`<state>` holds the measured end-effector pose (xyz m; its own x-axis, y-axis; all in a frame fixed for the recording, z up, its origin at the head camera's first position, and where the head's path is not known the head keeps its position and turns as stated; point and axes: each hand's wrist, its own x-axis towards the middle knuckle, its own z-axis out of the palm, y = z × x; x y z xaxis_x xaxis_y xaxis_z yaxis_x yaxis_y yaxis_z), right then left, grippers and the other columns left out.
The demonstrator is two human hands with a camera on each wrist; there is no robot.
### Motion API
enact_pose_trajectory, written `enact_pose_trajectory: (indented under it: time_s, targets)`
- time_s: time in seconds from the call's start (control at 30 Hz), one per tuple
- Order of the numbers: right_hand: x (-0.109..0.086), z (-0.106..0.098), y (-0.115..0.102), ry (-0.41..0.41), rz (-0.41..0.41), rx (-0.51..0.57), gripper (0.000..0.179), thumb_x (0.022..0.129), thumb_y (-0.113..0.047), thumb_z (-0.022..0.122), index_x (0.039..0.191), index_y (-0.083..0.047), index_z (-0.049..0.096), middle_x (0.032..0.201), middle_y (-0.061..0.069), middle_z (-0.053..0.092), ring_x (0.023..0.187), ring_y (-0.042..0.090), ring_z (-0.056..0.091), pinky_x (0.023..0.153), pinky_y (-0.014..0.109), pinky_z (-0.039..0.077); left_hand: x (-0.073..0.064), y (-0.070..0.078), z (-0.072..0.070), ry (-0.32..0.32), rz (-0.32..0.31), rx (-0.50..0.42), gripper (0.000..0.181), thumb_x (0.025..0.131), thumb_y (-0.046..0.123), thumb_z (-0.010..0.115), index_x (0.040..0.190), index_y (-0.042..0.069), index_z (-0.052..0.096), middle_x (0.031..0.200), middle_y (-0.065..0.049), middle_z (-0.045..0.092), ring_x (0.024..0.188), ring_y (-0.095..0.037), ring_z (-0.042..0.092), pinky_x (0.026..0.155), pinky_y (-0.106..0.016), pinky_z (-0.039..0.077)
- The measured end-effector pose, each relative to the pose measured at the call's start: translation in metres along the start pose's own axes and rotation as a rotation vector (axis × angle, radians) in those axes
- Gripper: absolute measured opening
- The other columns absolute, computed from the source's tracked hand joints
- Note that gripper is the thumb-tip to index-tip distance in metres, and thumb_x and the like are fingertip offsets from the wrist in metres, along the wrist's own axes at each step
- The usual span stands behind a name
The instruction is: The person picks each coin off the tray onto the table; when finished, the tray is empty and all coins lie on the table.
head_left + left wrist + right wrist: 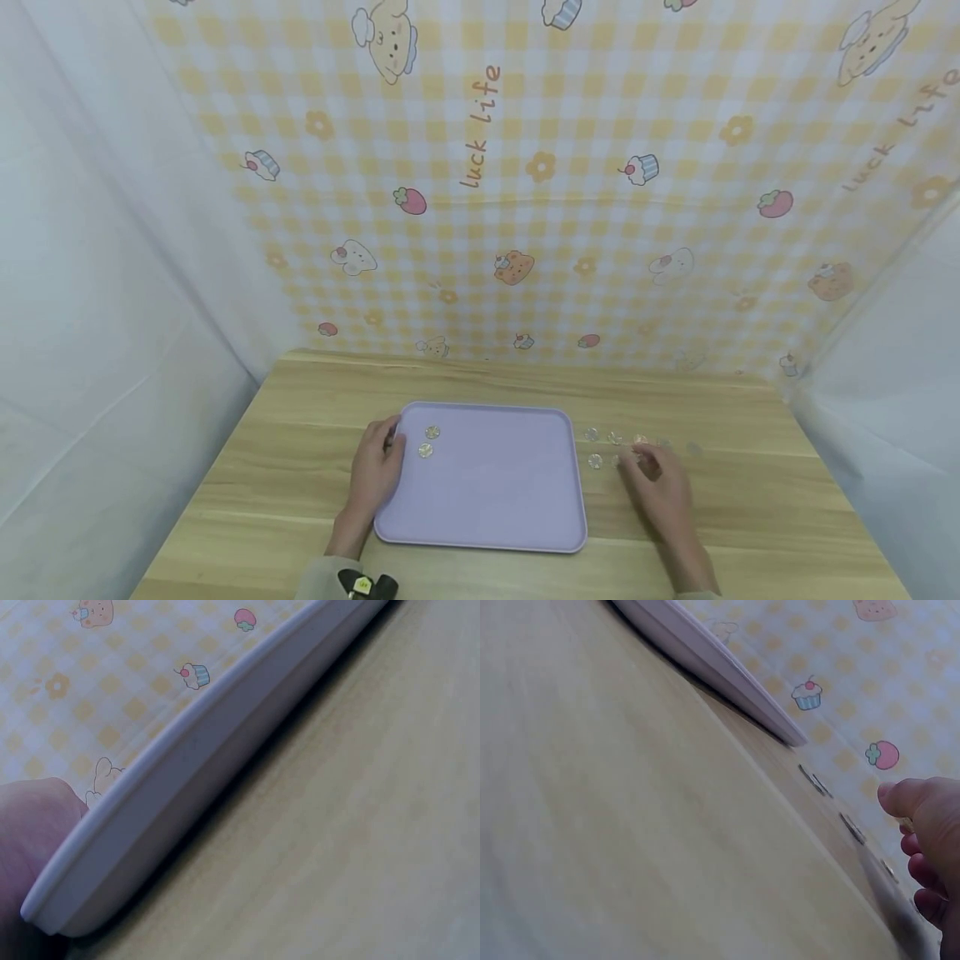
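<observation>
A lilac tray [495, 492] lies flat on the table, with two shiny coins [426, 450] near its upper left corner. My left hand [377, 467] grips the tray's left edge, thumb on the rim. In the left wrist view the tray's outer wall [187, 757] hides most of that hand. To the right of the tray, my right hand [662, 487] is over several loose coins [595, 461]. Its thumb and fingers [904, 796] pinch a gold-coloured coin [907, 823], of which only a sliver shows. Part of the coin rows is hidden behind this hand.
The wooden table [285, 467] runs back to a yellow checked cloth [540, 225]. White sheets [112, 292] hang at both sides. A small black device [367, 585] is strapped at the left wrist.
</observation>
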<state>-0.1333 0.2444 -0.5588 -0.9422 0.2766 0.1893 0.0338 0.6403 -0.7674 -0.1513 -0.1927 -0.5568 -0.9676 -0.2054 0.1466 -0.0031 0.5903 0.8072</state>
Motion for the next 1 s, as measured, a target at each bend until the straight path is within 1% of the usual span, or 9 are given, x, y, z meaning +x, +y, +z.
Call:
enact_pose_trajectory:
  time_s: [0.13, 0.2, 0.27, 0.4, 0.47, 0.63, 0.7, 0.8, 1.0]
  targets:
    - [-0.002, -0.005, 0.005, 0.001, -0.004, -0.023, 0.035, 0.090, -0.027, 0.076, 0.116, -0.005, 0.068, 0.112, 0.015, 0.068, 0.100, 0.023, 0.060, 0.089, 0.024, 0.046, 0.000, 0.001, -0.001, -0.009, -0.004, 0.005, 0.039, 0.102, 0.014, 0.054, 0.139, 0.001, 0.054, 0.123, -0.013, 0.059, 0.107, -0.024, 0.058, 0.095, -0.043, 0.051]
    - [-0.002, -0.007, 0.007, 0.007, 0.002, -0.047, 0.035, 0.090, -0.029, 0.075, 0.116, -0.006, 0.069, 0.111, 0.013, 0.068, 0.099, 0.022, 0.061, 0.087, 0.022, 0.046, 0.000, 0.002, -0.002, -0.012, -0.006, 0.003, 0.039, 0.102, 0.014, 0.054, 0.139, 0.001, 0.054, 0.124, -0.013, 0.059, 0.108, -0.024, 0.058, 0.095, -0.043, 0.051]
    - [-0.003, -0.010, 0.008, 0.010, 0.006, -0.061, 0.037, 0.090, -0.033, 0.074, 0.116, -0.007, 0.068, 0.110, 0.013, 0.068, 0.099, 0.024, 0.061, 0.088, 0.027, 0.049, 0.000, 0.002, -0.002, -0.013, -0.005, 0.004, 0.040, 0.102, 0.014, 0.054, 0.139, 0.001, 0.054, 0.124, -0.013, 0.059, 0.108, -0.025, 0.058, 0.096, -0.043, 0.051]
    - [-0.004, -0.013, 0.010, 0.007, 0.005, -0.096, 0.042, 0.092, -0.038, 0.072, 0.117, -0.005, 0.067, 0.109, 0.015, 0.066, 0.099, 0.030, 0.063, 0.089, 0.046, 0.053, 0.000, 0.002, -0.001, -0.003, 0.000, 0.005, 0.039, 0.102, 0.014, 0.054, 0.138, 0.001, 0.055, 0.123, -0.013, 0.059, 0.107, -0.024, 0.058, 0.095, -0.042, 0.051]
    - [-0.005, -0.014, 0.012, 0.009, 0.011, -0.119, 0.041, 0.092, -0.036, 0.072, 0.116, -0.004, 0.067, 0.109, 0.014, 0.066, 0.099, 0.029, 0.063, 0.088, 0.045, 0.053, -0.001, 0.001, -0.001, 0.003, 0.002, 0.010, 0.039, 0.101, 0.014, 0.055, 0.137, 0.001, 0.055, 0.122, -0.012, 0.060, 0.105, -0.023, 0.059, 0.093, -0.042, 0.052]
    - [-0.004, -0.014, 0.015, 0.008, -0.003, -0.186, 0.033, 0.091, -0.031, 0.073, 0.112, -0.005, 0.069, 0.107, 0.011, 0.066, 0.097, 0.024, 0.061, 0.080, 0.031, 0.051, -0.001, 0.001, 0.000, 0.002, 0.001, 0.009, 0.039, 0.101, 0.015, 0.056, 0.138, 0.001, 0.056, 0.121, -0.012, 0.060, 0.104, -0.022, 0.059, 0.093, -0.042, 0.053]
    - [-0.004, -0.014, 0.016, -0.008, -0.016, -0.197, 0.033, 0.092, -0.031, 0.072, 0.112, -0.005, 0.069, 0.109, 0.012, 0.065, 0.098, 0.025, 0.060, 0.081, 0.033, 0.050, 0.000, 0.001, 0.000, -0.005, -0.004, 0.002, 0.039, 0.101, 0.016, 0.055, 0.138, 0.002, 0.055, 0.122, -0.011, 0.060, 0.105, -0.022, 0.059, 0.094, -0.042, 0.052]
    - [-0.004, -0.013, 0.017, -0.028, -0.022, -0.203, 0.033, 0.094, -0.030, 0.069, 0.114, -0.003, 0.070, 0.113, 0.014, 0.062, 0.103, 0.027, 0.058, 0.085, 0.041, 0.051, 0.000, 0.001, 0.000, -0.012, -0.010, -0.004, 0.040, 0.102, 0.016, 0.055, 0.139, 0.003, 0.055, 0.123, -0.011, 0.059, 0.107, -0.022, 0.058, 0.095, -0.041, 0.052]
    - [-0.003, -0.012, 0.016, -0.029, -0.040, -0.184, 0.033, 0.094, -0.026, 0.070, 0.115, 0.000, 0.070, 0.111, 0.017, 0.061, 0.107, 0.034, 0.056, 0.093, 0.054, 0.048, 0.000, 0.002, 0.000, -0.001, -0.003, -0.001, 0.039, 0.101, 0.015, 0.055, 0.138, 0.002, 0.055, 0.121, -0.011, 0.060, 0.104, -0.022, 0.058, 0.092, -0.041, 0.052]
